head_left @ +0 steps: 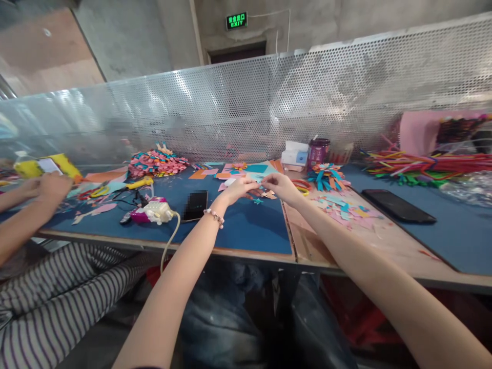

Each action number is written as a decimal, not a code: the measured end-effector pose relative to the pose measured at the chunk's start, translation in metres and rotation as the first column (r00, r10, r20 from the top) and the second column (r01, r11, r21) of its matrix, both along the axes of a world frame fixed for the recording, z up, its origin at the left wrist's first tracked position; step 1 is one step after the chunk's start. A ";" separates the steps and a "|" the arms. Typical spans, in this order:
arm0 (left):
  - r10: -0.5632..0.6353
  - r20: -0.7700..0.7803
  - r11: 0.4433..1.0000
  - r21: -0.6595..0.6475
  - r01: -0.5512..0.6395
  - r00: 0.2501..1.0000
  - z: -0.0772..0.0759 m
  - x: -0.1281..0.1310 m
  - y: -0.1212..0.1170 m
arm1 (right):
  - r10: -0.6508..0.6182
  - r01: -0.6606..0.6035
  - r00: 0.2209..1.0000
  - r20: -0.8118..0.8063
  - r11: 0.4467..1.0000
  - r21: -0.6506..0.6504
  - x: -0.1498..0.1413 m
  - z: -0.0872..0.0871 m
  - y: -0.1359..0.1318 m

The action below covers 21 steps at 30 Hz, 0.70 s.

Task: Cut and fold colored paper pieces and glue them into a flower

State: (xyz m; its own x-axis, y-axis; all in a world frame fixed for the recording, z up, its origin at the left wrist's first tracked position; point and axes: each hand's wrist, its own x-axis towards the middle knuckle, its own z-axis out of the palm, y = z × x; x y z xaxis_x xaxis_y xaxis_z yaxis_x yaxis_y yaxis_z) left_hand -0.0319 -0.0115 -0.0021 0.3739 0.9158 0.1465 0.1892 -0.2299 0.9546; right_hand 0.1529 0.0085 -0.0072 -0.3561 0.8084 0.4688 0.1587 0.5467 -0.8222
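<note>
Exit sign [236, 20], green-lit, mounted on concrete wall [146, 36]. Perforated metal screen [230, 102], running along the rear of the counter [253, 230]. Tissue box [294, 155], white and blue; just beside it, purple cup [319, 152]. Black phone [397, 206], lying flat, right side. Second phone [199, 205], dark-screened, near power strip [157, 211], white and magenta; cream cable [172, 238] hanging over the front edge. Striped trousers [77, 297], seated neighbour, lower left.
</note>
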 end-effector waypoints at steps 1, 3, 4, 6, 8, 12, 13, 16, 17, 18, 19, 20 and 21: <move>-0.002 -0.006 1.000 0.016 0.003 1.000 0.000 0.000 0.000 | 0.003 -0.003 1.000 -0.005 1.000 -0.004 0.000 0.000 0.000; -0.008 -0.007 0.999 0.047 0.008 1.000 -0.002 -0.001 -0.001 | 0.010 -0.010 1.000 -0.001 1.000 -0.006 -0.001 0.001 0.000; -0.006 -0.006 0.998 0.059 0.006 1.000 -0.002 -0.001 0.000 | 0.011 -0.011 1.000 0.005 1.000 -0.001 -0.001 0.001 0.000; 0.011 -0.010 0.997 0.078 -0.010 1.000 -0.003 -0.001 0.001 | -0.001 0.001 1.000 0.013 1.000 0.023 -0.001 0.002 0.002; 0.027 -0.016 0.996 0.090 -0.026 0.999 -0.004 -0.001 0.002 | -0.020 0.021 1.000 -0.007 0.999 0.050 -0.002 0.001 0.005; 0.048 -0.018 0.992 0.119 -0.046 0.999 -0.004 0.001 0.005 | 0.006 -0.003 0.997 -0.078 0.999 0.040 -0.004 -0.001 0.012; 0.049 -0.021 0.991 0.126 -0.046 0.999 -0.004 0.000 0.006 | 0.014 -0.011 0.995 -0.094 0.999 0.033 -0.005 -0.002 0.013; 0.051 -0.032 0.988 0.144 -0.046 0.998 -0.005 -0.001 0.008 | -0.004 0.006 0.991 -0.132 1.000 0.015 -0.007 -0.001 0.016; 0.053 -0.032 0.988 0.147 -0.047 0.998 -0.005 -0.002 0.009 | -0.012 0.013 0.991 -0.135 1.000 0.011 -0.007 -0.001 0.016; 0.058 -0.029 0.988 0.146 -0.053 0.998 -0.006 -0.002 0.009 | -0.018 0.020 0.992 -0.124 1.000 0.010 -0.007 -0.001 0.017; 0.065 -0.027 0.988 0.139 -0.061 0.998 -0.007 -0.002 0.009 | -0.025 0.027 0.995 -0.098 1.000 0.013 -0.007 -0.002 0.017; 0.070 -0.027 0.990 0.127 -0.066 0.997 -0.009 -0.002 0.008 | -0.031 0.032 0.998 -0.061 0.999 0.017 -0.007 -0.002 0.018; 0.072 -0.025 0.991 0.113 -0.068 0.997 -0.010 -0.001 0.007 | -0.025 0.025 1.000 -0.013 1.000 0.016 -0.005 -0.002 0.019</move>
State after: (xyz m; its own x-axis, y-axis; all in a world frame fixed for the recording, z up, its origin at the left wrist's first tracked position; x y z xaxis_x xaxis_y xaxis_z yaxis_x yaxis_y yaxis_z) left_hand -0.0333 -0.0044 -0.0121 0.3149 0.9185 0.2391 0.2362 -0.3198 0.9176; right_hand 0.1475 0.0273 -0.0096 -0.3296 0.8091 0.4865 0.1620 0.5561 -0.8152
